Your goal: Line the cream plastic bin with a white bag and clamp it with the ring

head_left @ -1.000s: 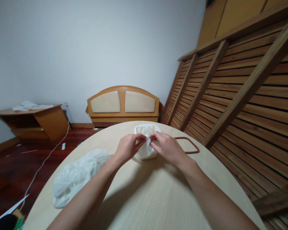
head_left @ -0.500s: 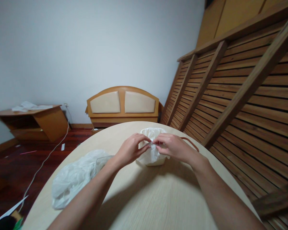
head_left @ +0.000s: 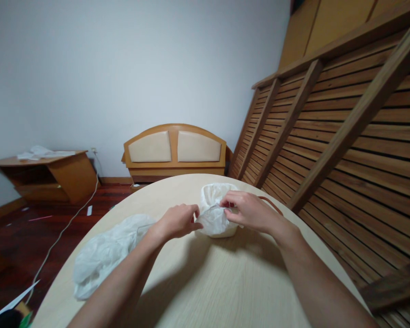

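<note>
A small cream container (head_left: 223,233) stands toward the far side of the round table (head_left: 259,287). A thin white plastic bag (head_left: 214,220) lines it and is folded over its near rim. My left hand (head_left: 179,220) pinches the bag's edge at the left between thumb and fingers. On the right, my right hand (head_left: 248,210) grips the same edge near the middle of the opening. Between the two hands the plastic is drawn out. A brown curved strip (head_left: 272,204), perhaps a handle, shows behind my right hand; where it joins is hidden.
A crumpled heap of white plastic bags (head_left: 105,255) lies on the table's left, partly behind my left forearm. A slatted wooden panel (head_left: 328,150) leans along the right. Beyond the table stand a headboard (head_left: 174,146) and a low desk (head_left: 68,175). A cable (head_left: 64,237) crosses the floor.
My left hand has moved left, away from my right hand, spreading the bag's edge between them. The right hand has barely moved.
</note>
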Available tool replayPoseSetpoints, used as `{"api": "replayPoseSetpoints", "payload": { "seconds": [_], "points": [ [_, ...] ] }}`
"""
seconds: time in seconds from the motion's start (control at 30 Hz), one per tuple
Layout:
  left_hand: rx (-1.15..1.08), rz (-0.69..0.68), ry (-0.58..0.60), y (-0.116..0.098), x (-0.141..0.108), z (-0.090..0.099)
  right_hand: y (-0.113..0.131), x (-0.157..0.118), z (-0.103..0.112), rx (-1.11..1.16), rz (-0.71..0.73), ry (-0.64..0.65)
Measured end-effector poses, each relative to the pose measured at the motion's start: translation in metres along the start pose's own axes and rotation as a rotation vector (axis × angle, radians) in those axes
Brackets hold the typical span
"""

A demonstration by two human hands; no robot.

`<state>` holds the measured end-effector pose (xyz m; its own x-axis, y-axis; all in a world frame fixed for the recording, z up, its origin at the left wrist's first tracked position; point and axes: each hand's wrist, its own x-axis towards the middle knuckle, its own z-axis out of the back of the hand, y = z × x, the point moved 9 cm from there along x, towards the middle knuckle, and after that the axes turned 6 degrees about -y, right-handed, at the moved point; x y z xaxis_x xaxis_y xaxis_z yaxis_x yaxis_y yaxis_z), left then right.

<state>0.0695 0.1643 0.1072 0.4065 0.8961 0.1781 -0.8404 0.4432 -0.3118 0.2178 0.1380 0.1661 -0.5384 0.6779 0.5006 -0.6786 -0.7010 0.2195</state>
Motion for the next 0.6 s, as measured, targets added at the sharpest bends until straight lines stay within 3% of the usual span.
{"api": "replayPoseSetpoints", "payload": {
  "seconds": [0.23,0.37,0.6],
  "points": [
    [-0.152,0.106,0.035,0.014,0.000,0.000,-0.003,0.000,-0.002,-0.004,0.005,-0.011],
    [-0.187,0.178,-0.096,0.024,0.003,0.015,-0.003,0.000,-0.004,-0.005,0.014,-0.005],
    [-0.277,0.169,-0.443,0.028,0.006,0.046,0.002,0.000,-0.004,0.010,0.036,0.006]
  ]
}}
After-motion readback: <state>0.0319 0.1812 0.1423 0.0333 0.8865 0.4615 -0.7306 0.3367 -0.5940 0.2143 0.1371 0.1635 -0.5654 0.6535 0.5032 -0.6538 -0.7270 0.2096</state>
